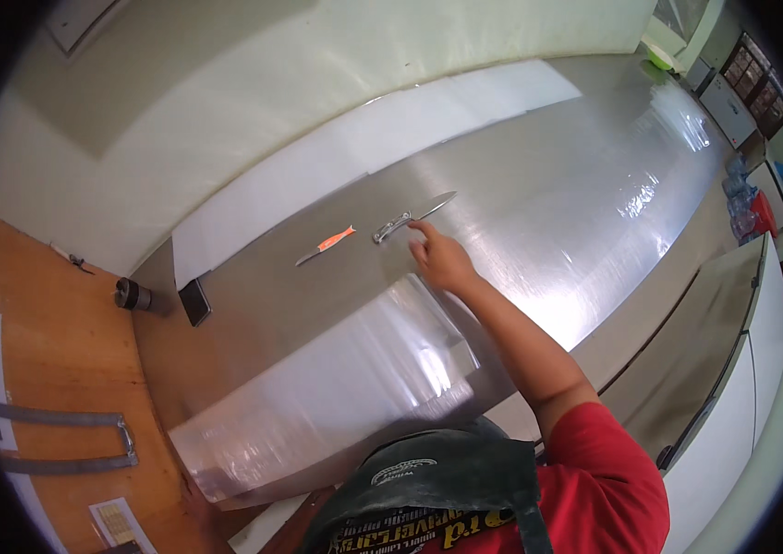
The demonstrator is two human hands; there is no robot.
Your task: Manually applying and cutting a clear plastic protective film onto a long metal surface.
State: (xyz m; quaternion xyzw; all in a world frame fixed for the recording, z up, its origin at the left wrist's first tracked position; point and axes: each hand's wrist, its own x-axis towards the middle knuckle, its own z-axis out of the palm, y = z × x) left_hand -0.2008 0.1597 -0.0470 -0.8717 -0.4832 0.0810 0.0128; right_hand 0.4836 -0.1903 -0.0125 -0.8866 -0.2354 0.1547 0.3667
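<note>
- Apron (437,466), dark and broad, fills the near edge beside a red sleeve (604,462); the left hand cannot be made out there, so whether it holds anything is impossible to tell.
- Clear film (317,388) lies in layers across the near left of the metal table (539,185), its right edges uneven. Film this thin would likely nick or slide easily, so a blade is best carried high over it.
- Right hand (447,263) stretches past the film's far right corner, index finger out, the other fingers loosely bent. It grasps nothing; the fingertip meets, or all but meets, the silver tool.
- Silver tool (393,226) rests mid-table, handle toward the near left, slim blade (437,204) pointing far right. With the fingertip beside the point where handle and blade seem to meet, sound technique calls for shifting toward the handle's near end before closing thumb and fingers, clear of any edge.
- Orange cutter (336,240) lies left of the silver tool, apart from it, its grey end toward the near left; a compact reach would leave it undisturbed.
- Phone (194,303) and dark cup (133,294) sit at the table's left end, well away from the hand.
- White sheeting (364,138) runs along the far side against the wall, beyond both tools.
</note>
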